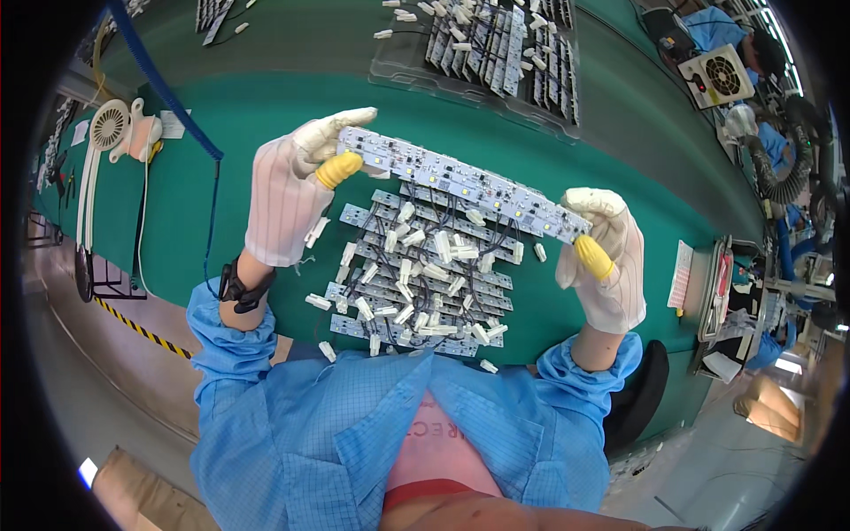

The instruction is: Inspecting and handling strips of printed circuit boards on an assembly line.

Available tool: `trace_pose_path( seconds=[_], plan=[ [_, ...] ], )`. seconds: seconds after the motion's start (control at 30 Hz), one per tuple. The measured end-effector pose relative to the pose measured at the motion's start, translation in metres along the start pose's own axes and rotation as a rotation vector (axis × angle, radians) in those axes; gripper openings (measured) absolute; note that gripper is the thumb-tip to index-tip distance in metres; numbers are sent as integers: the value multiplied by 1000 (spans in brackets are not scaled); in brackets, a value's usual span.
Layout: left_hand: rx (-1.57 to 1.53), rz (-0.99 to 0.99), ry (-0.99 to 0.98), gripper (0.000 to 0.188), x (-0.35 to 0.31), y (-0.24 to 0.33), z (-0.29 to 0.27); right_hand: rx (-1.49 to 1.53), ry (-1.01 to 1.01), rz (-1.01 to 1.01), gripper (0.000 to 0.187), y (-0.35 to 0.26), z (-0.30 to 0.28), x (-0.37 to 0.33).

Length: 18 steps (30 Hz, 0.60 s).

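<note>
A long white LED circuit board [465,183] is held up between my two hands, slanting down toward the right. My left hand [305,164], in a striped white glove with a yellow thumb cover, grips its left end. At the right end, my right hand [606,248] pinches the board with a yellow-covered thumb in front and gloved fingers behind. Below it, a pile of similar boards [354,292] lies on the green mat, with many white connectors [434,270] on dark wires tangled over them. The held board hides part of the pile's far edge.
A clear plastic tray [398,73] filled with more wired boards stands at the back. A blue coiled cord [168,88] runs down to my left wrist band [243,288]. At left is a white fan [111,128]; at right, a metal rack [717,292] with papers.
</note>
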State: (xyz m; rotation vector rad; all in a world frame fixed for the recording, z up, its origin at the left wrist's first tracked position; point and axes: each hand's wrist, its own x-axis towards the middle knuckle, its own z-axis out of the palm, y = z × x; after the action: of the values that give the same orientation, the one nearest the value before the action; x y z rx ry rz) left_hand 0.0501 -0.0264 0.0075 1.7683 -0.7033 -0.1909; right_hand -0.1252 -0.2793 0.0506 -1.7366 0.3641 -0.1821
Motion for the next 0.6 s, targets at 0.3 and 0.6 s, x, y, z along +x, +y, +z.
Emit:
trace_pose_path(
  seconds=[0.3,0.6],
  plan=[
    [13,307,-65,63,-5,-8,-2,171,8,-92,49,24,-5,14],
    [-186,97,51,40,-7,-2,9,103,64,-42,65,12,-4,3]
  ],
)
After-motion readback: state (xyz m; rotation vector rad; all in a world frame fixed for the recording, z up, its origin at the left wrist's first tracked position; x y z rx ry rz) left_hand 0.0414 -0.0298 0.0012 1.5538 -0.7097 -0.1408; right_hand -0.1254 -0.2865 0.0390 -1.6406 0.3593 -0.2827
